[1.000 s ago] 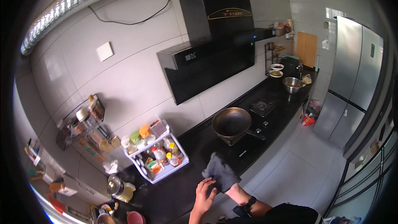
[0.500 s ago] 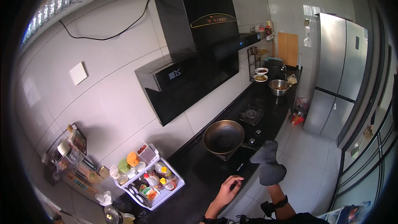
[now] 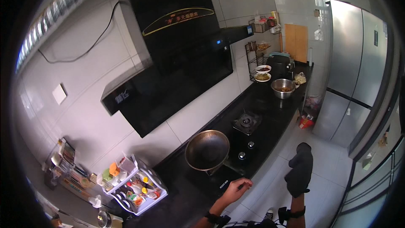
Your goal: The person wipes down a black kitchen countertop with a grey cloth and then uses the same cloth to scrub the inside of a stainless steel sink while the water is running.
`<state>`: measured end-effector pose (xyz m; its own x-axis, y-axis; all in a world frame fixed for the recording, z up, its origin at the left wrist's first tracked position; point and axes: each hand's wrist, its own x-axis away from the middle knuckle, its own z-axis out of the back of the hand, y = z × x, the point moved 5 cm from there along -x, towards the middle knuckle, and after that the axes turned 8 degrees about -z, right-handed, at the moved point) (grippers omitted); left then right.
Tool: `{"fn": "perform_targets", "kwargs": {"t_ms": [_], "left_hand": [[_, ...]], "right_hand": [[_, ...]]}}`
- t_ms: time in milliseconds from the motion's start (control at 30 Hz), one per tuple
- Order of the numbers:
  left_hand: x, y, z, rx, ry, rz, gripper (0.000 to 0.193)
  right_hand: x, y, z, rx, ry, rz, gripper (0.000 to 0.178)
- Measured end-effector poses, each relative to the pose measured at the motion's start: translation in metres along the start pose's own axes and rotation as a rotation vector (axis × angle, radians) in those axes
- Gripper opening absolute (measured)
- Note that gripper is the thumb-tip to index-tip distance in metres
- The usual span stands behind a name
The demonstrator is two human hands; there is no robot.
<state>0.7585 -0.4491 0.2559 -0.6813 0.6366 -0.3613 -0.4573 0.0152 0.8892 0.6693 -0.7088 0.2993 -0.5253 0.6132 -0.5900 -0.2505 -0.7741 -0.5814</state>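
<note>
A dark grey oven mitt [image 3: 300,169] covers my right hand and is raised over the floor, to the right of the counter. The mitt hides the fingers inside it, and nothing shows in its grip. My left hand [image 3: 237,190] is bare, just above the counter's front edge, with loosely bent fingers apart from the thumb and nothing visible in them. Closest to it is the stove's dark front panel. Beyond that a round, brown-black wok [image 3: 207,150] rests on the nearer burner, untouched by either hand. Two silver knobs [image 3: 242,156] sit to the wok's right.
A white rack [image 3: 143,202] of seasoning bottles stands left of the wok. Farther along are a bare burner [image 3: 247,121], a steel bowl [image 3: 283,88] with food and two plates [image 3: 262,77]. The range hood [image 3: 181,88] overhangs the counter. A silver refrigerator [image 3: 341,55] stands at right.
The mitted right hand has moved right, away from the counter, and turned so the mitt looks narrower. My left hand has shifted slightly right. The view has turned, so the wok appears farther left.
</note>
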Motion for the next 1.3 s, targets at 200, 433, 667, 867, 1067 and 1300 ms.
{"fn": "perform_targets", "kwargs": {"t_ms": [200, 433, 667, 867, 1067, 1300], "left_hand": [[-0.072, -0.002, -0.048, 0.089, 0.121, -0.009, 0.013], [-0.148, -0.060, -0.049, 0.109, 0.149, 0.123, 0.012], [-0.280, -0.117, -0.060, 0.343, 0.143, 0.146, 0.015], [-0.385, -0.163, -0.074, 0.360, 0.072, 0.106, 0.015], [-0.459, -0.189, -0.097, 0.232, -0.088, 0.194, 0.015], [-0.529, -0.233, -0.128, 0.147, -0.077, 0.200, 0.017]], "right_hand": [[-0.084, 0.063, -0.009, -0.004, -0.015, -0.027, 0.040], [-0.148, 0.102, -0.045, 0.085, -0.014, -0.053, 0.048], [-0.226, 0.141, -0.095, 0.137, 0.000, -0.081, 0.050], [-0.300, 0.172, -0.104, 0.194, 0.031, -0.075, 0.049], [-0.348, 0.218, -0.119, 0.216, 0.039, -0.149, 0.048], [-0.422, 0.287, -0.147, 0.205, 0.022, -0.170, 0.046]]}}
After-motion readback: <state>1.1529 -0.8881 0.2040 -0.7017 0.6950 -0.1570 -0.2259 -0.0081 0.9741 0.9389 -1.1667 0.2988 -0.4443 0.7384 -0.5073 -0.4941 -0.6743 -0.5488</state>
